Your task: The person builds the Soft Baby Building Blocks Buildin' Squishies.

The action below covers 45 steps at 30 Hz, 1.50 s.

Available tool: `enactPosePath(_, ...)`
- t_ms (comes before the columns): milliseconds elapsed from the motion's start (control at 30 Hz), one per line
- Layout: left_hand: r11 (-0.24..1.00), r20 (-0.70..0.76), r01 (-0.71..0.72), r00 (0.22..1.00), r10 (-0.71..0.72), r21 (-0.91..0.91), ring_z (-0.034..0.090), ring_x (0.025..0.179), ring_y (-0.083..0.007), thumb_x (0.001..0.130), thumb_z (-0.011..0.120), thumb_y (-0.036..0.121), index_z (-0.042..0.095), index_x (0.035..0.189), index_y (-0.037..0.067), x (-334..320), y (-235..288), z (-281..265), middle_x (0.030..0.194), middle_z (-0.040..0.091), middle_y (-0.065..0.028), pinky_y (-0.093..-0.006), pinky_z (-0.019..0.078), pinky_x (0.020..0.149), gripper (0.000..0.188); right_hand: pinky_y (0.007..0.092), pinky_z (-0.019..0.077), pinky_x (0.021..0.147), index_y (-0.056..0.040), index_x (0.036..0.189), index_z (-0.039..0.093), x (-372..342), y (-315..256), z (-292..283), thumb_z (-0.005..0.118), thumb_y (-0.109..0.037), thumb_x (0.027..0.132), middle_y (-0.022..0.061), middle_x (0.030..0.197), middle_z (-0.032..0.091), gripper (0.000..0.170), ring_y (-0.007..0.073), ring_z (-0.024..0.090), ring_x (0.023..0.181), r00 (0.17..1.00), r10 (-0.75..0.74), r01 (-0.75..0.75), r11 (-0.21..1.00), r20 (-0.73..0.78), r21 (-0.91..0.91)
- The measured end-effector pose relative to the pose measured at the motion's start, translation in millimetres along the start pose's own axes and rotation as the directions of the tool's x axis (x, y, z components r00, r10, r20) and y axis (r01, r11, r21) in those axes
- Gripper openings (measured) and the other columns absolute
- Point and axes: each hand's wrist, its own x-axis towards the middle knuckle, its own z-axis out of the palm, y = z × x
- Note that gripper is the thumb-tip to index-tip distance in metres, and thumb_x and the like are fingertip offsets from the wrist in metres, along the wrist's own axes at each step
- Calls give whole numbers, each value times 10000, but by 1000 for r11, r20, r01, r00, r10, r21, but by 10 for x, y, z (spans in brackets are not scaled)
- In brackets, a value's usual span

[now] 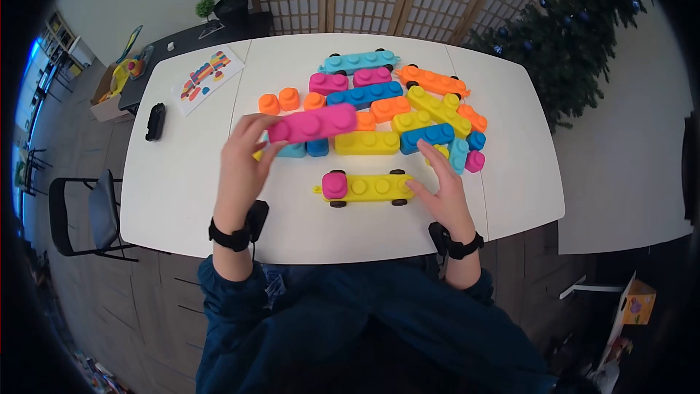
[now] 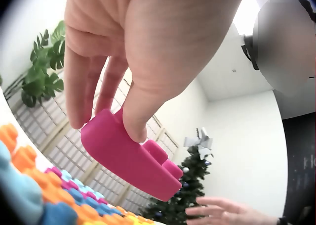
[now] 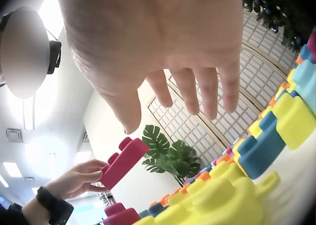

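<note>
A long pink block (image 1: 313, 124) is pinched by one end between the thumb and fingers of my left hand (image 1: 248, 153), raised over the table. The left wrist view shows this pink block (image 2: 131, 156) tilted, studs to the upper right. Below it on the table stands a yellow wheeled base (image 1: 372, 188) with a small pink block (image 1: 335, 185) on its left end. My right hand (image 1: 443, 193) is at the base's right end, fingers spread and holding nothing; whether the thumb touches the base I cannot tell. In the right wrist view, my right hand (image 3: 163, 52) hangs above the yellow base (image 3: 212, 200).
Behind the base lie several blocks, among them a yellow one (image 1: 367, 143) and a blue one (image 1: 426, 136). A light blue wheeled base (image 1: 359, 63) and an orange one (image 1: 433, 81) stand further back. A printed sheet (image 1: 208, 79) and a black object (image 1: 155, 122) lie at the left.
</note>
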Motion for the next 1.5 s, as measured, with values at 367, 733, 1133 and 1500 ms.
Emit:
enactPosePath(367, 982, 309, -129, 936, 167, -141, 668, 1049, -335, 854, 787, 91, 651, 1224, 38, -206, 365, 598, 1251, 631, -135, -376, 576, 900, 398, 369, 512, 995, -61, 1332, 641, 109, -96, -73, 846, -92, 786, 144, 1295, 653, 585, 308, 639, 1182, 977, -140, 151, 987, 161, -57)
enactPosePath(733, 999, 423, 10, 906, 4, -31, 666, 1034, -383, 819, 802, 91, 626, 1234, 49, -423, 57, 625, 1170, 681, -142, -415, 555, 888, 452, 371, 527, 953, -79, 1319, 647, 15, 168, -38, 812, -102, 817, 147, 1258, 661, 528, 333, 649, 1117, 961, -63, 40, 995, 267, 91)
enactPosePath(1133, 999, 389, 16, 921, 4, -48, 665, 1067, -383, 814, 798, 54, 646, 1214, 27, -317, -74, 654, 1177, 689, -158, -403, 546, 911, 428, 375, 546, 917, -153, 1341, 653, 89, 278, 146, 777, -119, 838, 116, 1251, 648, 520, 326, 649, 1084, 965, -21, 31, 999, 262, -34)
enactPosePath(1500, 998, 390, 57, 920, -42, -26, 669, 1066, -378, 799, 807, 44, 653, 1214, 31, -332, -47, 679, 1187, 693, -156, -404, 547, 919, 443, 369, 544, 933, -177, 1359, 641, 74, 242, 148, 770, -140, 848, 97, 1271, 645, 529, 317, 649, 1111, 964, 10, 20, 994, 266, -109)
